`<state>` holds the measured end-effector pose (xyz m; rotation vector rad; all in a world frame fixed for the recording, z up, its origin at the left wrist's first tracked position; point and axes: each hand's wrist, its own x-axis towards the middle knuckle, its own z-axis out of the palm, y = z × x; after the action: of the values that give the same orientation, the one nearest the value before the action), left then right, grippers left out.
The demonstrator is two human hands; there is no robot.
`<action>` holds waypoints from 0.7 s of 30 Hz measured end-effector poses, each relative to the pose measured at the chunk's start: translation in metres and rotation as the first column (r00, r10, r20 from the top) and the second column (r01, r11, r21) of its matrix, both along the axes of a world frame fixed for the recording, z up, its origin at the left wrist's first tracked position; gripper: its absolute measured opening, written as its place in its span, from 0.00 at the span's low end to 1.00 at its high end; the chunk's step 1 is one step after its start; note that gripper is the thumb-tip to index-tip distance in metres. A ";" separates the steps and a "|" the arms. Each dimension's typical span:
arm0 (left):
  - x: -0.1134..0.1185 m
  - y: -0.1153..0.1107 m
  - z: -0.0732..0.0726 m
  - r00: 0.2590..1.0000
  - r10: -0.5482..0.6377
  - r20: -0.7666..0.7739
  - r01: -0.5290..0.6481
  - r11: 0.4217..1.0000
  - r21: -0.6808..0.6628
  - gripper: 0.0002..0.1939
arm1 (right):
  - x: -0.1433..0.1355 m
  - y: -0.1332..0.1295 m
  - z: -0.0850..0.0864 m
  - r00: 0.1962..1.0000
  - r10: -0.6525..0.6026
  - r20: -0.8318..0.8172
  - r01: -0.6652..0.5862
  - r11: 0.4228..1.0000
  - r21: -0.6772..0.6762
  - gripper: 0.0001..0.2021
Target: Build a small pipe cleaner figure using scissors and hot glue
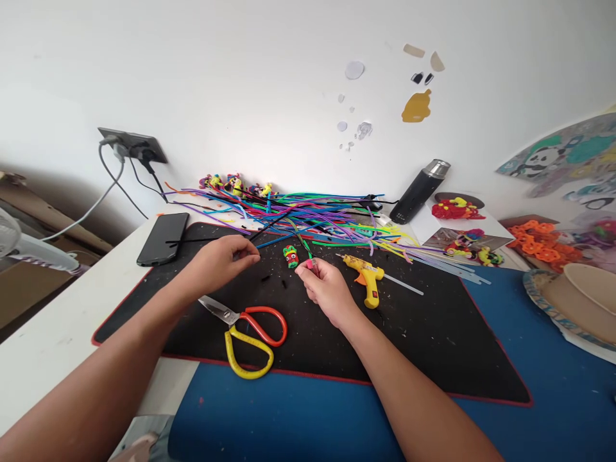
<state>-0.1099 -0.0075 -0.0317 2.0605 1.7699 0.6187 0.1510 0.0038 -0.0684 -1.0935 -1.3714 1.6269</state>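
My left hand (230, 260) hovers over the left part of the black mat (327, 333), its thumb and fingers pinched together; a black stem passes close by it, but what it grips is too small to make out. My right hand (325, 282) is closed on a small piece with pink and green parts (312, 262), partly hidden by the fingers. Between the hands a small green and red figure with eyes (290, 256) lies on the mat. Scissors with a red and a yellow handle (250, 346) lie open below my left hand. Right of my right hand rests a yellow glue gun (368, 280).
A pile of coloured stems (308, 215) runs along the wall, with small figures (235, 184) behind it. A phone (163, 239) lies at the left. A dark flask (418, 192) leans at the back right, near orange pieces (539, 242) and a round basket (553, 308).
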 end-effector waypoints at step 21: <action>0.014 -0.004 -0.013 0.983 -0.185 0.018 0.185 0.981 -0.049 0.11 | 0.001 0.000 -0.003 1.000 0.020 0.023 -0.020 1.000 -0.001 0.18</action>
<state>-0.0958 -0.0113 -0.0447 2.1496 1.5470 0.5263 0.1524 0.0039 -0.0711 -1.1050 -1.4013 1.6337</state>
